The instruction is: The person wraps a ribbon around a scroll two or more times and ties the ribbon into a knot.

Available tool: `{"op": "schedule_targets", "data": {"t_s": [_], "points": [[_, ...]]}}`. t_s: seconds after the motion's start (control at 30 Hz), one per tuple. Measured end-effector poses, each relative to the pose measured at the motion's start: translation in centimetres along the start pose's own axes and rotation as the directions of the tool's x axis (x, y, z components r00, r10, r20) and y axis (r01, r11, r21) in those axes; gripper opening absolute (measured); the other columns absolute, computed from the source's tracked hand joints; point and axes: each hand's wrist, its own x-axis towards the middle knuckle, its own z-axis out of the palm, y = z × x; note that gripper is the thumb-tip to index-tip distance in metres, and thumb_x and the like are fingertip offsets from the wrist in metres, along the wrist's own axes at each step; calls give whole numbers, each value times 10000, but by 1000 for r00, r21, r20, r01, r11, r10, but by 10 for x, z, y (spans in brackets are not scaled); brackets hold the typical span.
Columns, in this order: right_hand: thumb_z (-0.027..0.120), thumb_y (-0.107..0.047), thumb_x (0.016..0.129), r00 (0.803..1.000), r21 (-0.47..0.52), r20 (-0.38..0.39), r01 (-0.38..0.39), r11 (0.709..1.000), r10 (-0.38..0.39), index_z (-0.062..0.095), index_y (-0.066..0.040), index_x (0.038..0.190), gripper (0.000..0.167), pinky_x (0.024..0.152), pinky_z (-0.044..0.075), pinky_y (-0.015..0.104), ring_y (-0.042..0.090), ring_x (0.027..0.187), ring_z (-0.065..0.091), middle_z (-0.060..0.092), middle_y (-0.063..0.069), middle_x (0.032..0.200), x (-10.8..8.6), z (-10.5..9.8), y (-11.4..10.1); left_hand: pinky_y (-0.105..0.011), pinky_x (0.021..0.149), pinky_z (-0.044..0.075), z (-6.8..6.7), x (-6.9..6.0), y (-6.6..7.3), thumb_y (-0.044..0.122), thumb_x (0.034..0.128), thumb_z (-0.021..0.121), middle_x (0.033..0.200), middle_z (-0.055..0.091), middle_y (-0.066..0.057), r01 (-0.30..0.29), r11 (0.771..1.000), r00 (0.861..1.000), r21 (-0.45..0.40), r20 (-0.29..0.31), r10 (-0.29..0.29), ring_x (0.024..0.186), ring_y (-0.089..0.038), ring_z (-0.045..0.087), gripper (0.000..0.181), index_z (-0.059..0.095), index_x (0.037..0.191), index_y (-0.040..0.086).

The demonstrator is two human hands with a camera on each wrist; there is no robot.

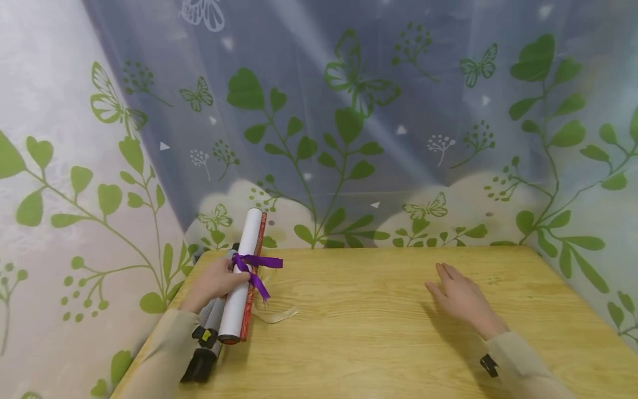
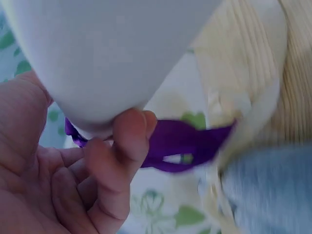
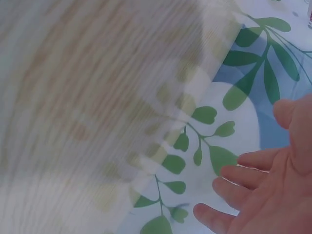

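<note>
My left hand [image 1: 213,284] grips a white paper roll [image 1: 233,316] around its middle, at the left side of the table. A purple ribbon [image 1: 266,262] is tied round the roll, its tails hanging to the right. In the left wrist view, the thumb and fingers close about the white roll [image 2: 107,58] by the ribbon [image 2: 187,144]. Along its right side shows a red patterned roll [image 1: 247,317]. Beneath lies a grey roll [image 1: 213,315] with a black end, partly hidden by the hand. My right hand [image 1: 461,299] hovers over the table's right half, fingers extended, holding nothing.
The wood-grain table [image 1: 359,332] ends at a curtain [image 1: 324,166] printed with leaves and butterflies. Similar patterned cloth [image 1: 65,194] hangs along the left side. A cream ribbon [image 1: 279,317] trails over the tabletop right of the rolls.
</note>
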Motion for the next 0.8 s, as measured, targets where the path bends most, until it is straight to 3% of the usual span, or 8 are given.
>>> {"op": "schedule_targets", "data": {"t_s": [0.2,0.4,0.6,0.8], "points": [[433,-392,1041,1000,-62,3,14,998,-14,380,157,1405,661,1002,339,698,518,1318,390,396,363,1438,-3,-4,3,-289,481,416,-28,-7,-25,338,852,663,645,562,-39,-11,993,997,117,-80,20,547,-158,501,315,537,745,70],[399,-410,1048,999,-61,38,1,998,1,357,156,1418,678,1022,301,713,532,1337,354,356,368,1460,-5,-8,8,-280,488,360,-47,-5,-43,325,866,660,607,413,0,-52,971,992,233,-99,77,542,-144,410,358,430,705,103],[391,-427,1048,998,-29,61,-6,1000,8,334,146,1437,695,1033,278,719,526,1359,326,333,357,1483,-7,-7,8,-305,493,431,-63,-2,-69,297,895,633,680,545,-78,-66,948,993,311,-77,94,577,-190,520,303,560,822,12],[385,-436,1047,997,-18,71,-12,1000,13,334,144,1438,702,1038,261,726,525,1365,316,332,353,1486,-5,-7,7,-327,510,450,-67,0,-97,262,891,635,692,568,-88,-84,937,993,339,-47,106,583,-197,541,263,556,802,28]]}}
